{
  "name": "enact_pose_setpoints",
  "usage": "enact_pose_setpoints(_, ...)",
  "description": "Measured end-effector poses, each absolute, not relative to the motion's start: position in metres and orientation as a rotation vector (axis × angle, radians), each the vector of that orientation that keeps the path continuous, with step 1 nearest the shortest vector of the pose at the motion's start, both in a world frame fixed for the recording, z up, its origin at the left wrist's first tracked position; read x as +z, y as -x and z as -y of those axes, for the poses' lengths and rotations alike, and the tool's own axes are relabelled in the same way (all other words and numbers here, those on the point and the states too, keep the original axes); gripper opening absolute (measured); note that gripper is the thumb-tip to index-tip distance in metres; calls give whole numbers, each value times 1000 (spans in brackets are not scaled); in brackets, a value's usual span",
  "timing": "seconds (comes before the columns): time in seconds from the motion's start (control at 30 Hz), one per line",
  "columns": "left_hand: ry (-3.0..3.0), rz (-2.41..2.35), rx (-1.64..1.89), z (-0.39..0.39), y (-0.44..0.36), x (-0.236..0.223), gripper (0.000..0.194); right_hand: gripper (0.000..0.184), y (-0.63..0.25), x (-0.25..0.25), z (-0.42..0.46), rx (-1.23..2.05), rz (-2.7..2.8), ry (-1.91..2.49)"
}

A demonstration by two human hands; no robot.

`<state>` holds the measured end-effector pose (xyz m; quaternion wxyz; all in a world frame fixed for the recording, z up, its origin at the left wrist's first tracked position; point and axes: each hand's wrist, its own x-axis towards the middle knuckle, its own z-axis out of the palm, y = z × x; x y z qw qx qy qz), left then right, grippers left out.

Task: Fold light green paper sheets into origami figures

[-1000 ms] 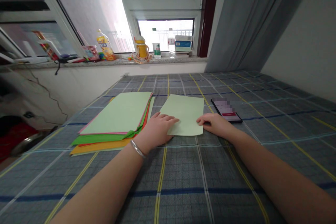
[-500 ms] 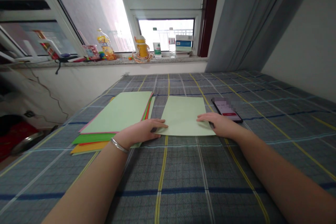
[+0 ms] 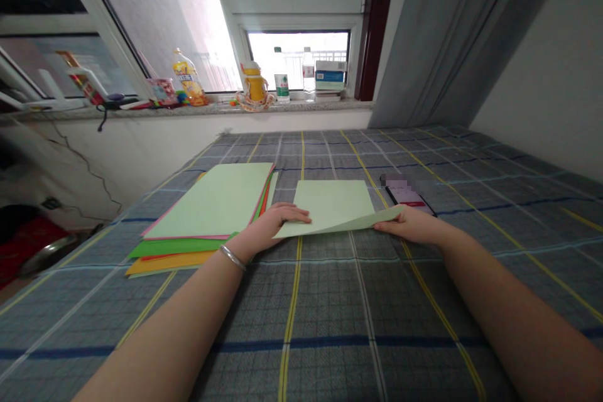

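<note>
Pinches the near right corner of the pale green sheet between thumb and fingers of the right hand, with that corner held up off the plaid cover. Lays the left hand over the near left corner, with fingers stretched out, close together and pointing right across the paper; cannot tell whether the thumb grips from below. Holds the sheet between both hands, to the right of the stack of coloured paper and to the left of the phone, with its far edge running left to right and its side edges pointing away toward the window. Slants the near edge upward from left to right. Cannot judge the long axis, given the foreshortening. Wears a silver bangle on the left wrist.
</note>
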<state>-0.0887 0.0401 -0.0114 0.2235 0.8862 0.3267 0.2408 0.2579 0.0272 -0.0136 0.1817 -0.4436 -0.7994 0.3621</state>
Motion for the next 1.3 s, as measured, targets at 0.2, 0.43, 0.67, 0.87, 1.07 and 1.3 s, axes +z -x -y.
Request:
enact_pose_setpoints(0.2, -2016, -1141, 547, -32, 78, -6, 34, 41, -262, -7, -26, 1243, 2005, 1310)
enact_pose_setpoints(0.43, -1481, -1240, 668, -21, 63, 3, 44, 39, -250, -6, -24, 1301, 1603, 1510)
enact_pose_setpoints(0.67, -1633, -1525, 681, -19, 49, -6, 65, 23, -241, -17, -31, 841, 1859, 1804)
enact_pose_setpoints(0.87, -2097, -1741, 539, -20, 42, -15, 57, 25, -241, -17, -30, 605, 2048, 2111)
enact_pose_setpoints(1.07, -2504, -1798, 361, -3, 33, -13, 38, 55, -243, -22, -31, 322, 2040, 2078)
enact_pose_setpoints(1.3, -2572, -1923, 264, -4, 33, -16, 48, 70, -239, -33, -33, 120, 2037, 1982)
